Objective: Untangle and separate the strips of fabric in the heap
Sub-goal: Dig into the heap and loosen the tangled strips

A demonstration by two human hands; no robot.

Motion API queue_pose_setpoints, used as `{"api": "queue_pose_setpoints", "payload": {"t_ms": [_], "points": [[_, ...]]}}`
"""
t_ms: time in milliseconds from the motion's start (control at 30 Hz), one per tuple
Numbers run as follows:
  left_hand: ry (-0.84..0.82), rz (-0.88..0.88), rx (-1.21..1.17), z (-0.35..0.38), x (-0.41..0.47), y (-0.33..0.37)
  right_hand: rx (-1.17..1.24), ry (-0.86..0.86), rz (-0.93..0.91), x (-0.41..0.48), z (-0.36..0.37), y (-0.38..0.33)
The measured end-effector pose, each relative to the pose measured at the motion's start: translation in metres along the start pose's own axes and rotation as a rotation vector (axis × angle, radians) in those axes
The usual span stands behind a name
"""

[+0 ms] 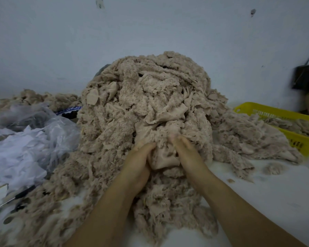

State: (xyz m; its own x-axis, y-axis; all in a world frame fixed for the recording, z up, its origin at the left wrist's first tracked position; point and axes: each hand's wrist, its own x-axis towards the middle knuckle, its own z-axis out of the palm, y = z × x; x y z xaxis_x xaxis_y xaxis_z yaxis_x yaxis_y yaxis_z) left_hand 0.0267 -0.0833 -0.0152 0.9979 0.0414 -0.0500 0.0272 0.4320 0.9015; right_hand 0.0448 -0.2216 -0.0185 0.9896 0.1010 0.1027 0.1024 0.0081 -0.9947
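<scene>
A tall heap of beige fluffy fabric strips (150,97) fills the middle of the white table and spills toward me. Both my hands are dug into its lower front. My left hand (139,161) and my right hand (184,150) sit close together, each gripping the same smooth beige piece of fabric (165,158) bunched between them. The fingertips of both hands are buried in the fluffy strips, and the right hand is blurred.
Crumpled clear plastic bags and white scraps (23,139) lie at the left, with scissors (9,202) near the left edge. A yellow plastic basket (292,139) holding more beige strips stands at the right. A dark bag (305,75) hangs on the wall. Bare white table (275,193) shows at the right front.
</scene>
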Motion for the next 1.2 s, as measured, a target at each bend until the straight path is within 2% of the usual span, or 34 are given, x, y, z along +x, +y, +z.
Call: {"api": "queue_pose_setpoints", "payload": {"t_ms": [100, 200, 267, 367, 433, 533, 700, 833, 900, 1033, 1133, 1200], "points": [[0.079, -0.006, 0.087, 0.002, 0.001, -0.001, -0.098, 0.020, -0.013, -0.001, 0.005, 0.002], [0.228, 0.143, 0.440, 0.001, 0.000, -0.002, -0.089, 0.125, -0.029, 0.003, 0.003, 0.003], [0.208, 0.341, 0.685, 0.002, -0.005, -0.001, -0.029, 0.153, -0.049, 0.003, 0.003, 0.002], [0.111, 0.525, 0.843, 0.004, -0.006, -0.005, -0.013, 0.114, -0.073, 0.001, 0.004, 0.001], [0.045, 0.495, 0.866, 0.006, -0.006, -0.009, -0.026, 0.057, -0.096, 0.000, 0.006, 0.002], [0.030, 0.405, 0.808, 0.006, -0.007, -0.007, -0.111, 0.012, -0.142, 0.000, 0.004, 0.004], [0.000, 0.551, 0.840, 0.003, -0.010, 0.000, -0.223, -0.023, -0.243, -0.001, 0.002, 0.006], [0.083, 0.469, 0.946, 0.000, -0.006, -0.002, -0.358, -0.004, -0.261, -0.003, 0.002, 0.006], [0.167, 0.354, 0.788, -0.002, -0.004, -0.002, -0.404, 0.002, -0.277, -0.005, 0.003, 0.005], [0.316, 0.031, 0.113, -0.008, 0.002, 0.005, -0.484, -0.025, -0.306, -0.009, 0.004, 0.002], [0.264, -0.114, -0.319, -0.014, 0.004, 0.016, -0.507, 0.013, -0.269, -0.007, 0.001, 0.002], [0.230, -0.159, -0.501, -0.014, 0.002, 0.023, -0.538, 0.041, -0.241, -0.004, 0.000, 0.003]]}}
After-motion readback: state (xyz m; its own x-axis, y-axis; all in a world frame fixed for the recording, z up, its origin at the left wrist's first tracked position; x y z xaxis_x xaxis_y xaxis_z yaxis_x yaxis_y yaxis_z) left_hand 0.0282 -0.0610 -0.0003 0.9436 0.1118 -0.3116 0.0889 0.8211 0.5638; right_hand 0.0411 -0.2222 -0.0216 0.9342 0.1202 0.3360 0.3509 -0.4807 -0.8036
